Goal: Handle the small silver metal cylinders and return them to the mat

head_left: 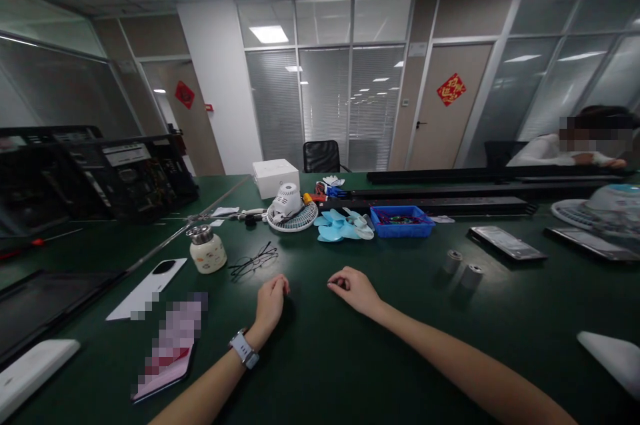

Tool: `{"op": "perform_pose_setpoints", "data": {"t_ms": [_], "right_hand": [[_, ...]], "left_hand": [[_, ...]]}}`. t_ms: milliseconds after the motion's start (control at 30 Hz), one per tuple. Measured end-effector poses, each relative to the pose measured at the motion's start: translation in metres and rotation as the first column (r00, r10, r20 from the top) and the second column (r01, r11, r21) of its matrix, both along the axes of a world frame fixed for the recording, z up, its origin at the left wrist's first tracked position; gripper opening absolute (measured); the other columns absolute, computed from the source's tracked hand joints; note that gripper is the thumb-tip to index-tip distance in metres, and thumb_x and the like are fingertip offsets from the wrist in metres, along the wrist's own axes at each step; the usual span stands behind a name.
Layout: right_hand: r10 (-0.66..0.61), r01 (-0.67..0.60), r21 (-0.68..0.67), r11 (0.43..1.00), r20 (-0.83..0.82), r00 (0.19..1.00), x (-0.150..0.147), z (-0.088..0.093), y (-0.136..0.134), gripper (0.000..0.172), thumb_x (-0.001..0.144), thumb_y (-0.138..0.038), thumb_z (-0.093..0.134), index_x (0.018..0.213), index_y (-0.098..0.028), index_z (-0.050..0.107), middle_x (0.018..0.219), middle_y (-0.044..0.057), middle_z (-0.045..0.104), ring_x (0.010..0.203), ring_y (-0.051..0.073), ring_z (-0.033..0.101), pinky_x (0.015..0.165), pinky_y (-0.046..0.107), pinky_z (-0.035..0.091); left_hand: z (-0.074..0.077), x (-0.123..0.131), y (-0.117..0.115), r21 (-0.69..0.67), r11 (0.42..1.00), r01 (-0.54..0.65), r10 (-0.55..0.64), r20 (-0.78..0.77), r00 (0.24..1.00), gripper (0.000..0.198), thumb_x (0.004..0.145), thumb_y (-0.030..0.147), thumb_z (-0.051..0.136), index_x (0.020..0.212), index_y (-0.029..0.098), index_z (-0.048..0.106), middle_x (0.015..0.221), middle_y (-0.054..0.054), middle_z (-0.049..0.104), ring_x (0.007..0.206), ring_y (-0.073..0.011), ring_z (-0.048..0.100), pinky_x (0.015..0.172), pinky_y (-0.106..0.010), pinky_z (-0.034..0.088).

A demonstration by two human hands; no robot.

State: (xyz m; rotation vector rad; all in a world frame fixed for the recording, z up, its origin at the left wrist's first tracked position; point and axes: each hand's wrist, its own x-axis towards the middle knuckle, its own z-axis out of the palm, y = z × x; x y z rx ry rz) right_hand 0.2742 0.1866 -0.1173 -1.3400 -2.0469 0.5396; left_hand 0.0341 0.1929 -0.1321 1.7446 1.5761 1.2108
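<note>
Glass partitions (325,105) are standing behind a dark green worktop (320,365). Well apart, the left hand (271,301) and the right hand (356,290) are resting over it, probably letting the surface carry the arms' weight. Their fingers are lying loosely curled inward with nothing showing; I cannot tell whether they are hiding something small. Dark-framed glasses (254,261) are lying just beyond the left hand. Light-blue fan blades (336,225) are lying beyond the right hand, near a blue tray (403,230) whose walls are seemingly keeping thin coloured items from scattering. Farther right, two metal cylinders (471,276) are standing on end, which is presumably stopping them from rolling. A white fan head (289,201) is sitting on its round grille, seemingly using it as a broad base.
</note>
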Motion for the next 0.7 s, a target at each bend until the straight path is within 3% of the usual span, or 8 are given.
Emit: {"op": "perform_pose_setpoints", "data": {"t_ms": [133, 233, 333, 400, 500, 700], "right_hand": [[-0.043, 0.048, 0.061, 0.997, -0.08, 0.996, 0.06, 0.023, -0.014, 0.025, 0.083, -0.039, 0.056, 0.095, -0.021, 0.069, 0.09, 0.003, 0.067, 0.078, 0.016, 0.061, 0.071, 0.029, 0.049], [-0.268, 0.258, 0.153, 0.954, 0.056, 0.962, 0.143, 0.05, -0.031, 0.025, 0.082, -0.04, 0.056, 0.096, -0.023, 0.069, 0.096, 0.004, 0.07, 0.086, 0.02, 0.064, 0.078, 0.034, 0.05], [-0.533, 0.505, 0.171, 0.846, 0.266, 0.803, 0.222, 0.067, -0.044, 0.024, 0.08, -0.036, 0.057, 0.092, -0.022, 0.071, 0.09, 0.007, 0.072, 0.083, 0.024, 0.065, 0.074, 0.037, 0.049], [-0.601, 0.59, 0.157, 0.792, 0.372, 0.707, 0.255, 0.069, -0.05, 0.023, 0.079, -0.033, 0.057, 0.09, -0.02, 0.072, 0.084, 0.008, 0.072, 0.079, 0.026, 0.066, 0.07, 0.037, 0.049], [-0.601, 0.607, 0.141, 0.782, 0.426, 0.676, 0.277, 0.062, -0.053, 0.025, 0.078, -0.032, 0.056, 0.091, -0.019, 0.073, 0.079, 0.008, 0.072, 0.075, 0.026, 0.066, 0.066, 0.036, 0.049], [-0.642, 0.637, 0.173, 0.751, 0.415, 0.645, 0.281, 0.049, -0.049, 0.026, 0.078, -0.032, 0.053, 0.089, -0.021, 0.074, 0.079, 0.008, 0.072, 0.075, 0.029, 0.066, 0.067, 0.039, 0.049]], "left_hand": [[0.001, 0.001, -0.001, 0.011, 1.0, 0.007, -0.007, -0.013, 1.0, 0.029, 0.077, 0.032, 0.032, 0.054, 0.021, 0.044, 0.056, 0.0, 0.051, 0.06, -0.0176, 0.052, 0.059, -0.026, 0.036], [0.001, 0.001, -0.001, 0.002, 1.0, 0.015, -0.015, -0.029, 0.999, 0.028, 0.077, 0.031, 0.032, 0.054, 0.021, 0.045, 0.056, 0.0, 0.052, 0.061, -0.0179, 0.052, 0.061, -0.027, 0.036], [0.002, 0.002, -0.001, -0.004, 1.0, 0.022, -0.023, -0.052, 0.998, 0.028, 0.077, 0.031, 0.032, 0.055, 0.021, 0.046, 0.057, 0.0, 0.052, 0.061, -0.0181, 0.052, 0.061, -0.027, 0.036], [0.001, 0.003, 0.0, -0.004, 1.0, 0.022, -0.022, -0.065, 0.998, 0.028, 0.077, 0.031, 0.032, 0.055, 0.021, 0.046, 0.057, 0.0, 0.052, 0.061, -0.0181, 0.052, 0.06, -0.027, 0.035], [0.001, 0.002, -0.001, -0.005, 1.0, 0.021, -0.021, -0.066, 0.998, 0.028, 0.077, 0.03, 0.032, 0.054, 0.021, 0.046, 0.056, 0.001, 0.051, 0.061, -0.0182, 0.052, 0.061, -0.027, 0.036], [0.002, 0.002, -0.002, 0.006, 1.0, 0.017, -0.016, -0.081, 0.997, 0.029, 0.077, 0.031, 0.031, 0.054, 0.022, 0.046, 0.056, 0.0, 0.051, 0.061, -0.0185, 0.052, 0.061, -0.027, 0.036]]}}
